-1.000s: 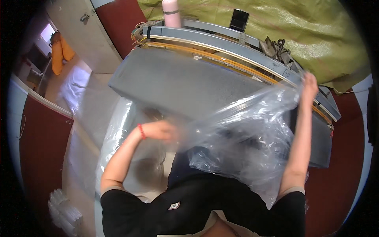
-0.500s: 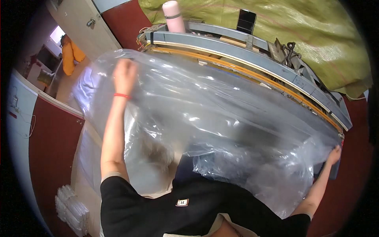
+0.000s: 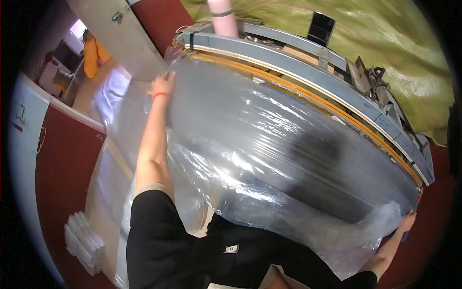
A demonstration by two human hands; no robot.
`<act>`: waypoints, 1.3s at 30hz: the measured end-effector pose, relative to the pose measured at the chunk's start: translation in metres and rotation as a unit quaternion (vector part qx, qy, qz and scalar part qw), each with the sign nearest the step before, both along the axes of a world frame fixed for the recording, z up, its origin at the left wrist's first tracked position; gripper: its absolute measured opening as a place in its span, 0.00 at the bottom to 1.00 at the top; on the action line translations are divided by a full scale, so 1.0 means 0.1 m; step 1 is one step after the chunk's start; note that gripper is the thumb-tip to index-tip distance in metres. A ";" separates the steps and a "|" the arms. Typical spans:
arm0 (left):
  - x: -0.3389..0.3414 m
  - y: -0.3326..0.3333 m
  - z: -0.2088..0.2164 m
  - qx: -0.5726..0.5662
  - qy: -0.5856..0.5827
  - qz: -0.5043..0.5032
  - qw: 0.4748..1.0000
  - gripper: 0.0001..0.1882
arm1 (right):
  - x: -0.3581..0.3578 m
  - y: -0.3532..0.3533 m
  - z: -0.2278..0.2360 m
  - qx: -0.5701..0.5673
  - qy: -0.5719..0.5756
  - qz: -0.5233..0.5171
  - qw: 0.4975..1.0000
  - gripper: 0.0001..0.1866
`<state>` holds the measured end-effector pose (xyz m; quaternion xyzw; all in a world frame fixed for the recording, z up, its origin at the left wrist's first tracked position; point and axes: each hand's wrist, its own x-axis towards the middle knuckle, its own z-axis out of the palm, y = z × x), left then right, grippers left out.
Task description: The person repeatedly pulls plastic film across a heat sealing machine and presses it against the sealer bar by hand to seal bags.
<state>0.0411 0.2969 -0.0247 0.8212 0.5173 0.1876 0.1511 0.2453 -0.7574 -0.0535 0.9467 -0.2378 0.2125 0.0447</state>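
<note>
A large sheet of clear plastic film [image 3: 226, 120] lies spread over the grey tabletop of a long machine, smooth at the far left and wrinkled along its near side. My left hand [image 3: 162, 85], with a red band at the wrist, rests on the film's far left part, its fingers spread. At the right end, my right hand [image 3: 408, 222] is closed on the film's bunched edge; its fingertips are partly hidden. The near edge of the film hangs against my black shirt.
A grey metal beam [image 3: 288, 60] with an orange strip [image 3: 308, 94] runs along the machine's back. A pink bottle [image 3: 224, 19] and a dark phone [image 3: 321, 29] are behind it. Stacked clear packs [image 3: 84, 243] lie at lower left. A person in orange [image 3: 92, 55] is beyond the doorway.
My left hand has come down from a raised, closed grip to lie spread on the film. The film is flatter and tauter. My right hand appears lower, still at the right edge.
</note>
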 end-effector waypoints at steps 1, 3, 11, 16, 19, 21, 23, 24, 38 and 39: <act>-0.07 0.05 0.00 -0.001 -0.063 0.006 0.998 0.28 | 0.05 -0.08 0.00 -0.003 0.000 0.009 1.000 0.24; -0.19 0.21 -0.13 0.129 -0.231 -0.022 0.964 0.21 | 0.13 -0.41 0.03 0.175 0.054 0.051 0.982 0.33; -2.06 0.49 -1.32 0.087 -0.121 0.029 0.988 0.13 | 0.19 -0.40 0.41 0.267 -0.137 0.029 0.954 0.29; -2.48 -0.19 -2.06 0.159 0.042 -0.046 0.985 0.08 | 0.61 -0.09 0.67 0.293 -0.090 0.180 0.935 0.22; -2.94 -0.32 -1.68 0.104 0.027 0.031 0.994 0.09 | 0.88 0.74 0.93 0.235 -0.098 0.348 0.902 0.21; -3.40 -0.16 -1.49 0.116 -0.027 0.117 0.986 0.09 | 0.83 1.74 1.13 0.266 -0.080 0.418 0.865 0.18; -3.52 -0.07 -1.24 0.108 -0.195 0.153 0.963 0.07 | 0.63 2.61 1.44 0.202 -0.067 0.507 0.835 0.15; -3.50 -0.09 -0.94 0.086 -0.294 0.128 0.943 0.06 | 0.52 3.03 1.52 0.191 -0.078 0.535 0.819 0.15; -2.29 -2.06 1.64 0.104 -0.448 -0.423 0.780 0.03 | -3.08 7.60 1.58 0.378 0.398 0.815 0.186 0.19; -2.31 -2.08 1.68 0.076 -0.514 -0.398 0.756 0.06 | -3.21 7.57 1.56 0.408 0.440 0.790 0.125 0.18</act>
